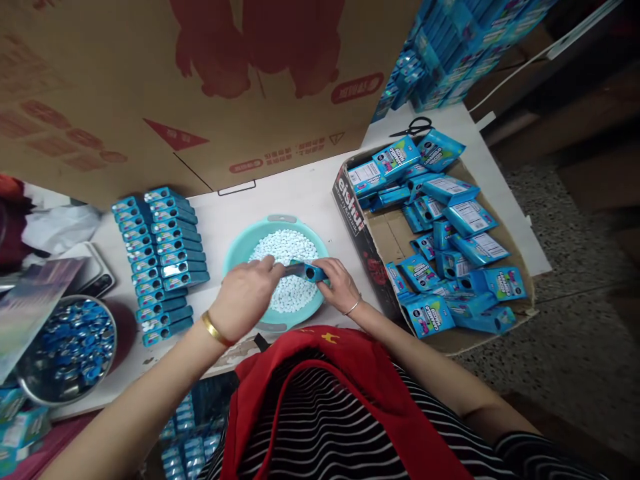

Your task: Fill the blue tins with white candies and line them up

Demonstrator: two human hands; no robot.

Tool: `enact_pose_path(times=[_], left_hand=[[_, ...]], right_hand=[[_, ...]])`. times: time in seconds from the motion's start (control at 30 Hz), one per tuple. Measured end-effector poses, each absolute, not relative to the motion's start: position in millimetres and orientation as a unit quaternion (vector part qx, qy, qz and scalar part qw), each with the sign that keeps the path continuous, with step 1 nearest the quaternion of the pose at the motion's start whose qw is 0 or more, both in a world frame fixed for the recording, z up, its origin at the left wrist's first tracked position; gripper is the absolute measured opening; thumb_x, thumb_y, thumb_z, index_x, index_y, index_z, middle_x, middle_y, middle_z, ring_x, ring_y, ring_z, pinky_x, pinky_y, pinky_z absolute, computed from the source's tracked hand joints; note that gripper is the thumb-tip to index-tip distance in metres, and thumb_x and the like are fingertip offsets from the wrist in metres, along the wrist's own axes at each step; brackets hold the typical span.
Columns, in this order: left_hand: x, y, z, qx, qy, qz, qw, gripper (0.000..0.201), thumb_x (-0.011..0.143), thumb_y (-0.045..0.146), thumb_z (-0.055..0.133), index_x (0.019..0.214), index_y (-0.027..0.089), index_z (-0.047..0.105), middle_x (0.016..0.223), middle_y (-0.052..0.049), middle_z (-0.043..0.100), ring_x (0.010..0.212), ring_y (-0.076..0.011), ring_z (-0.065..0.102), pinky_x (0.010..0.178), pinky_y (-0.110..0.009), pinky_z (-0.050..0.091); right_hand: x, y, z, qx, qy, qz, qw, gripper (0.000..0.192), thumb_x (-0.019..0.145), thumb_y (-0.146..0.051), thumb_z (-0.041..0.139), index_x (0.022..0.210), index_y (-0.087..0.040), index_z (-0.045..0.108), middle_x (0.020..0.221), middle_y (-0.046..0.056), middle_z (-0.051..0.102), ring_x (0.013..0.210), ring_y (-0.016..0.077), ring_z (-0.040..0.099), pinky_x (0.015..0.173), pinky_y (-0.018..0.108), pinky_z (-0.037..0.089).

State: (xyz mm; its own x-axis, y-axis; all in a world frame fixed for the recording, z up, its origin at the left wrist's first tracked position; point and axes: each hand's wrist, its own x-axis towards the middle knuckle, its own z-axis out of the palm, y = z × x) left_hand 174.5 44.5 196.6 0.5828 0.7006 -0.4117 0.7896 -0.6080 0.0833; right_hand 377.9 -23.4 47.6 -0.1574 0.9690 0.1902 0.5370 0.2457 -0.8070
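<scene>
My left hand (245,293), with a gold bracelet at the wrist, is closed on a small grey metal scoop (293,269); its far end meets the box, and its full shape is blurred. Gripped in my right hand (341,287) is a small blue candy box (313,272) with a dark round hole in its end. Both hands are over a turquoise basin (236,248) that holds a heap of small white candies (286,245). How much is inside the box cannot be seen.
Rows of filled blue boxes (170,247) stand left of the basin. A carton tray (385,233) of loose blue boxes sits right, scissors (419,127) behind it. Far left are a metal bowl (111,360) of blue caps and a scale (97,267). A large cardboard carton (200,80) stands behind.
</scene>
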Motion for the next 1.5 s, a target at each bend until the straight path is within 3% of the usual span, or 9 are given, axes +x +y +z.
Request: enact_pose_path(times=[0.1, 0.3, 0.43, 0.6, 0.77, 0.97, 1.17, 1.33, 1.5], left_hand=[[137.5, 64.1, 143.2, 0.849, 0.479, -0.167, 0.146, 0.027, 0.089, 0.012, 0.039, 0.108, 0.018, 0.058, 0.096, -0.010, 0.057, 0.084, -0.0261, 0.060, 0.071, -0.038, 0.047], [108.1, 87.7, 20.1, 0.794, 0.532, -0.175, 0.237, 0.029, 0.086, 0.003, 0.035, 0.100, 0.012, 0.060, 0.100, -0.015, 0.057, 0.097, -0.0264, 0.059, 0.087, -0.040, 0.046], [134.1, 85.3, -15.4, 0.813, 0.473, -0.133, 0.311, 0.034, 0.082, 0.004, 0.041, 0.107, 0.017, 0.059, 0.110, -0.011, 0.059, 0.107, -0.0221, 0.055, 0.098, -0.035, 0.042], [161.7, 72.7, -30.2, 0.815, 0.421, -0.082, 0.391, 0.035, 0.079, 0.006, 0.044, 0.109, 0.017, 0.059, 0.111, -0.009, 0.060, 0.104, -0.0196, 0.056, 0.097, -0.031, 0.044], [149.8, 61.6, -4.2, 0.805, 0.410, -0.044, 0.427, 0.036, 0.083, 0.014, 0.049, 0.119, 0.016, 0.053, 0.113, -0.008, 0.060, 0.098, -0.0174, 0.058, 0.092, -0.031, 0.046], [120.8, 62.2, 84.3, 0.820, 0.379, 0.035, 0.428, 0.027, 0.091, 0.029, 0.049, 0.115, 0.018, 0.053, 0.107, -0.009, 0.060, 0.096, -0.0188, 0.057, 0.088, -0.034, 0.046], [132.8, 65.2, 159.7, 0.871, 0.340, -0.032, 0.353, 0.022, 0.091, 0.024, 0.044, 0.110, 0.019, 0.054, 0.101, -0.007, 0.060, 0.093, -0.0192, 0.058, 0.083, -0.034, 0.048], [163.1, 54.5, 190.4, 0.884, 0.371, -0.170, 0.230, 0.024, 0.087, 0.011, 0.039, 0.103, 0.017, 0.057, 0.095, -0.008, 0.059, 0.076, -0.0185, 0.059, 0.070, -0.032, 0.049], [191.4, 39.0, 212.9, 0.899, 0.371, -0.196, 0.125, 0.027, 0.088, 0.006, 0.034, 0.091, 0.018, 0.059, 0.085, -0.008, 0.058, 0.071, -0.0191, 0.058, 0.064, -0.032, 0.048]], right_hand=[[385.0, -21.1, 45.6, -0.562, -0.657, 0.306, 0.398, 0.035, 0.082, -0.017, 0.053, 0.117, -0.023, 0.054, 0.110, 0.010, 0.061, 0.104, 0.0262, 0.056, 0.092, 0.045, 0.048], [400.2, -16.0, 53.2, -0.614, -0.582, 0.323, 0.424, 0.029, 0.085, -0.031, 0.060, 0.112, -0.024, 0.055, 0.105, 0.007, 0.062, 0.098, 0.0232, 0.059, 0.088, 0.039, 0.050], [405.9, -16.3, 56.2, -0.635, -0.559, 0.321, 0.427, 0.029, 0.083, -0.034, 0.063, 0.110, -0.023, 0.056, 0.103, 0.007, 0.063, 0.097, 0.0223, 0.059, 0.088, 0.038, 0.049], [410.5, -19.8, 52.3, -0.640, -0.543, 0.328, 0.433, 0.033, 0.082, -0.033, 0.064, 0.112, -0.022, 0.056, 0.105, 0.006, 0.063, 0.098, 0.0218, 0.059, 0.089, 0.037, 0.048], [416.1, -24.4, 52.0, -0.644, -0.550, 0.317, 0.427, 0.033, 0.082, -0.032, 0.063, 0.113, -0.023, 0.055, 0.106, 0.006, 0.063, 0.099, 0.0225, 0.059, 0.090, 0.038, 0.047], [408.8, -25.3, 57.7, -0.627, -0.612, 0.279, 0.393, 0.031, 0.084, -0.023, 0.055, 0.114, -0.023, 0.055, 0.107, 0.009, 0.061, 0.101, 0.0259, 0.057, 0.091, 0.043, 0.047], [382.8, -19.5, 55.5, -0.561, -0.692, 0.255, 0.377, 0.041, 0.079, -0.012, 0.050, 0.119, -0.022, 0.054, 0.111, 0.010, 0.061, 0.104, 0.0275, 0.055, 0.093, 0.045, 0.048], [369.8, -19.0, 53.1, -0.538, -0.715, 0.263, 0.361, 0.044, 0.078, -0.008, 0.049, 0.120, -0.022, 0.053, 0.112, 0.011, 0.061, 0.107, 0.0272, 0.054, 0.095, 0.046, 0.048], [367.3, -19.0, 47.5, -0.533, -0.720, 0.268, 0.355, 0.045, 0.078, -0.008, 0.049, 0.121, -0.021, 0.053, 0.112, 0.011, 0.060, 0.108, 0.0267, 0.054, 0.095, 0.045, 0.048]])
